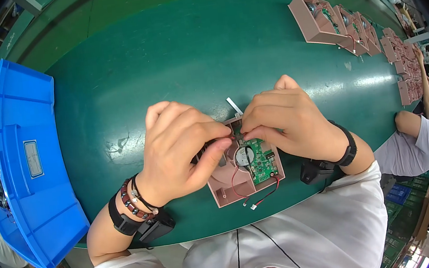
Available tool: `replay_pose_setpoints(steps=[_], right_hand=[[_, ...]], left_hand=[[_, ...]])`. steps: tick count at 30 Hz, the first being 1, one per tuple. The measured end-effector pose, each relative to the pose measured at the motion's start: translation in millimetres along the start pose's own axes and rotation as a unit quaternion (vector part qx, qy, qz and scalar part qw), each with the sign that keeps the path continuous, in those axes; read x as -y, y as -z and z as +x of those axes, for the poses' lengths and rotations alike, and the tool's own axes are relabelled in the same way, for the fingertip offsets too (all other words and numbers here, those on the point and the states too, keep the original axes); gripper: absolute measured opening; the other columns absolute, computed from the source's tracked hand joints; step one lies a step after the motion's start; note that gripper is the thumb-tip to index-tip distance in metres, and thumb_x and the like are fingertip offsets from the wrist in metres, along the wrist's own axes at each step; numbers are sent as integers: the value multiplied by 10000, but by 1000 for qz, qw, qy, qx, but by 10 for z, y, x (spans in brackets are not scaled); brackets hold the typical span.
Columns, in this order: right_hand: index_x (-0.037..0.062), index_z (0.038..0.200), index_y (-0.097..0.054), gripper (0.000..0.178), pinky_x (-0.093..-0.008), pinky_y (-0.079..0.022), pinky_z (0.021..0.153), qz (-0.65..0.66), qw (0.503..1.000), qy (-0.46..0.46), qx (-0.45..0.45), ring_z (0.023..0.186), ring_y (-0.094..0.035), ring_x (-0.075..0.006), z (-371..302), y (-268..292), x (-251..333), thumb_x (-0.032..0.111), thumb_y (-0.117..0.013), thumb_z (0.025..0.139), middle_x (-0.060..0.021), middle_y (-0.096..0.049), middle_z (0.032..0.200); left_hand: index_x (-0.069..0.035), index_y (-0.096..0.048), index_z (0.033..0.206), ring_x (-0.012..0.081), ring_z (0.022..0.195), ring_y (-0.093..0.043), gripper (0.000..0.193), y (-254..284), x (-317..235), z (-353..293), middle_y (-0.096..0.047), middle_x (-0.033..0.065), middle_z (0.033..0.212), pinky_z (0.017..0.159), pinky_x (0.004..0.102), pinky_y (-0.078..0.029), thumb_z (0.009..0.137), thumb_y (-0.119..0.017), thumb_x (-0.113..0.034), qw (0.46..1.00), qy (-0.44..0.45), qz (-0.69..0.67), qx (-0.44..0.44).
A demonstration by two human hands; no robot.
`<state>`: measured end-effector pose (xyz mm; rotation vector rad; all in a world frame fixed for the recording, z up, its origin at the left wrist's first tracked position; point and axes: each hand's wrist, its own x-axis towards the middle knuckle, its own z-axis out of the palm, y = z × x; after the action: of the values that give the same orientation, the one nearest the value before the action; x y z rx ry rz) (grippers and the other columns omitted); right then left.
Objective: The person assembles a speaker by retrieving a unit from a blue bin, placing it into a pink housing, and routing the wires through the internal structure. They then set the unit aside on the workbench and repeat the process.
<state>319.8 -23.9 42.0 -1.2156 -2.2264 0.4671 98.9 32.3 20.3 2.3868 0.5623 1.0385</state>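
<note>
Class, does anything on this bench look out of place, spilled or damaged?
Nothing looks spilled. Red-and-black wires trail past the near edge of the pink housing, their white connector plugged into nothing, so they look loose. Scuffs mar the green tabletop right of the blue bin.

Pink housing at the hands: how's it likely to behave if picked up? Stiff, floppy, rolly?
The pink housing is likely stiff: its moulded walls look straight, without sag. It's probably not apt to roll, being boxy and flat-sided. The loose wires, ending in a white plug, trail past its near side, so they'd likely dangle and could snag.
</note>
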Motion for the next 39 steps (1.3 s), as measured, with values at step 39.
replay_pose_setpoints(steps=[39], right_hand=[[91,745,-616,171,-354,-339,802,39,998,-52,15,886,-442,-235,-18,-100,-4,57,-762,662,-38,-503,978]], left_hand=[[-90,-632,866,214,682,-542,155,-94,146,-41,-589,23,722,698,351,-378,738,-717,-69,999,-44,-20,7]])
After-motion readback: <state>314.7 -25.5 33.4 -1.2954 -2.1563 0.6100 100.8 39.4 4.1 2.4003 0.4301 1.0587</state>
